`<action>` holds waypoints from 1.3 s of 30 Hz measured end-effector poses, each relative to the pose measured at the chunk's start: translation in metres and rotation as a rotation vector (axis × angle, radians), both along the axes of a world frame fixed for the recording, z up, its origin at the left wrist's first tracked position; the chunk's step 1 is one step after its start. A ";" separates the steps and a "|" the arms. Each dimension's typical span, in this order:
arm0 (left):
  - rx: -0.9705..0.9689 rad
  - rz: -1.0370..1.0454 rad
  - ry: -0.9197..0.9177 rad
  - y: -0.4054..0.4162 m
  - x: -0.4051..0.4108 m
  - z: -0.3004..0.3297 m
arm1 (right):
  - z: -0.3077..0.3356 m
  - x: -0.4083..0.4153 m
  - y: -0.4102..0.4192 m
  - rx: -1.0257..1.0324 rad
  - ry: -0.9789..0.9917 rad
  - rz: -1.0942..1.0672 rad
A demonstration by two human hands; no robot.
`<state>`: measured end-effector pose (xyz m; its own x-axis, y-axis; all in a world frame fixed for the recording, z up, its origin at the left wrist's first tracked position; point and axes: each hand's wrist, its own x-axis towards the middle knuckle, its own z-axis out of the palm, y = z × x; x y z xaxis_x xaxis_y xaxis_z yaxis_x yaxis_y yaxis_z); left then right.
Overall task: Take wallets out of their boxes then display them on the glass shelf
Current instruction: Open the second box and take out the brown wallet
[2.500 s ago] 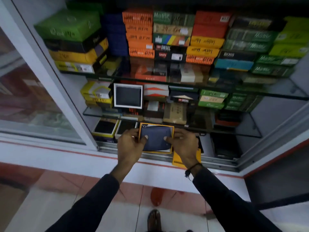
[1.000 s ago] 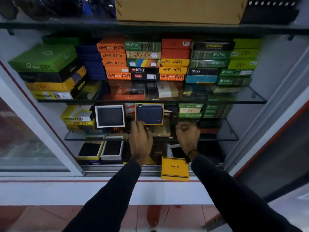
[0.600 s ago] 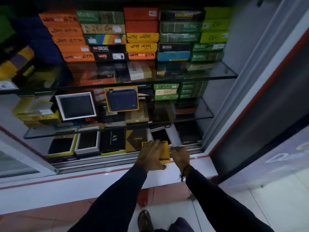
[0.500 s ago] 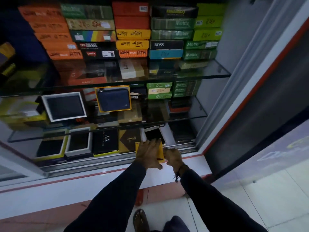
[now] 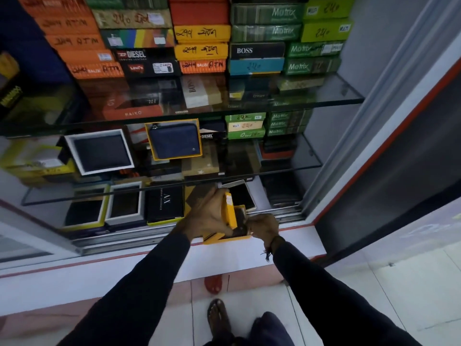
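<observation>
At the cabinet's bottom ledge my left hand point(image 5: 208, 216) grips the yellow lid point(image 5: 229, 212) of a yellow wallet box, tilted up on edge. The yellow box base point(image 5: 225, 238) rests on the white ledge with a dark wallet point(image 5: 240, 222) showing inside. My right hand point(image 5: 263, 227) pinches the wallet's near edge. On the middle glass shelf point(image 5: 287, 168) a navy zip wallet point(image 5: 175, 142) stands upright in its yellow tray, next to a dark wallet in a white tray point(image 5: 99, 153).
Stacked wallet boxes in orange, green, yellow and black fill the upper glass shelf point(image 5: 324, 101). Open trays and a black AX box point(image 5: 164, 203) line the cabinet floor. A sliding door frame point(image 5: 369, 116) runs up the right. My sandalled foot point(image 5: 218, 318) is on the tiled floor.
The navy wallet was stood on the middle shelf and let go. Both hands dropped to the yellow box on the ledge. The left hand has lifted its lid, and the right now pinches the wallet.
</observation>
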<state>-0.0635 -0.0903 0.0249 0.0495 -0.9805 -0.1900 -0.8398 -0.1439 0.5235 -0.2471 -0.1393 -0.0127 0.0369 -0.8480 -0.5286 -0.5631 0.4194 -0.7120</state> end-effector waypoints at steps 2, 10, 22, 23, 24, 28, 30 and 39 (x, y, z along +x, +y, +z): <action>-0.007 0.020 0.104 0.015 0.029 0.006 | -0.001 0.002 0.002 -0.065 0.039 0.000; 0.130 0.340 0.376 0.092 0.107 -0.006 | 0.013 0.029 0.012 -0.268 0.121 0.175; 0.103 0.321 0.336 0.102 0.073 -0.049 | 0.017 0.071 0.030 -0.266 0.260 0.379; 0.086 0.321 0.346 0.103 0.072 -0.050 | 0.016 0.070 0.029 -0.280 0.281 0.413; 0.065 0.319 0.357 0.104 0.070 -0.049 | 0.016 0.071 0.030 -0.282 0.295 0.451; -0.004 0.305 0.343 0.104 0.069 -0.052 | 0.014 0.079 0.033 -0.234 0.310 0.559; -0.001 0.313 0.346 0.102 0.069 -0.052 | 0.015 0.084 0.033 -0.188 0.285 0.525; 0.020 0.345 0.474 0.100 0.077 -0.049 | 0.028 0.100 0.030 -0.059 -0.152 0.191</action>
<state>0.0136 0.0100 -0.0236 0.2704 -0.9186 -0.2882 -0.4173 -0.3816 0.8248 -0.1474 -0.1096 0.0154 0.2749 -0.8474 -0.4544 -0.5128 0.2706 -0.8148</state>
